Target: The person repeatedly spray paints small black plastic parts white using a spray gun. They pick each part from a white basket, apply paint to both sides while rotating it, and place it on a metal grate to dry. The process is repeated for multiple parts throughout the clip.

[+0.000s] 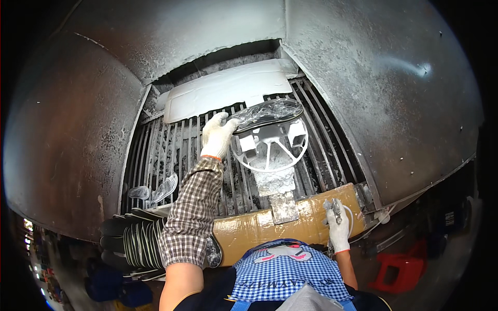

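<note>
My left hand (215, 137), in a white knit glove, grips the heel-side end of a long black shoe sole (270, 113) with a shiny, clear film-like surface. The sole lies level over a round white spoked stand (268, 158), which is crusted with white residue; whether it rests on the stand I cannot tell. My right hand (340, 230), also gloved, is wrapped round a grey metal spray gun (336, 208) above the brown board at the front right. A thin white hose (351, 220) curves beside it.
Metal walls (363, 72) enclose a slatted grate (181, 140). A white-coated sheet (223, 88) stands behind. A taped brown cardboard (244, 233) covers the front edge. Several dark soles (142, 238) are stacked at left, near two clear film pieces (165, 188). A red stool (397, 269) stands right.
</note>
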`<state>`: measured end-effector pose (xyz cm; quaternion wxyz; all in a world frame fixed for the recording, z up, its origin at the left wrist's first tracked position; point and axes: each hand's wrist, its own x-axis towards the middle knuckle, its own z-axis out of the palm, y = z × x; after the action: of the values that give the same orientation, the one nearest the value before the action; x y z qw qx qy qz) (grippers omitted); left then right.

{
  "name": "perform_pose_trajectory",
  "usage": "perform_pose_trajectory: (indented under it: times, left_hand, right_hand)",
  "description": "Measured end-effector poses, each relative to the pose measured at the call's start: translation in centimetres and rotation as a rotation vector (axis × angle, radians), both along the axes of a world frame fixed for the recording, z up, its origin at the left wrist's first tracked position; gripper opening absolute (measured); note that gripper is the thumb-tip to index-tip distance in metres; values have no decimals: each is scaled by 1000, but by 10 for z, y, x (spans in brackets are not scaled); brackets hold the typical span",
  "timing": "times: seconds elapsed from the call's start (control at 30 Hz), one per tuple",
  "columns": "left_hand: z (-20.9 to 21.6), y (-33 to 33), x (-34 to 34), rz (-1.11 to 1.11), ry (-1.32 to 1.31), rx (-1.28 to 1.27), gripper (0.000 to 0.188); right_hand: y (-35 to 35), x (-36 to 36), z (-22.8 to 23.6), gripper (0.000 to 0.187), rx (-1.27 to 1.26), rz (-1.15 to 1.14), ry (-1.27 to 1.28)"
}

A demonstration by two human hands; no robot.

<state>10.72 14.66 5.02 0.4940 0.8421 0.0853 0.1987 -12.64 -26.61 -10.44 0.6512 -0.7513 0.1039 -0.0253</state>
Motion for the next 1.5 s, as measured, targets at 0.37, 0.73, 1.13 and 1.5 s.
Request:
perform_pose_trajectory:
  times: [0.37, 0.73, 1.13, 1.5]
  left_hand:
    - [51, -93, -23, -251, -520, 852, 43]
    - [20, -99, 10, -283, -416, 939, 20]
    - [29, -82, -3, -471, -416, 750, 41]
    - [27, -63, -49, -178, -815, 710, 56]
  right_hand:
    - [3, 1, 1, 60, -36, -2, 10]
    - [-6, -2, -9, 57, -70, -22, -47]
    - [-1, -1, 3, 59, -15, 24, -2]
    - [12, 24, 78, 63, -74, 142, -127]
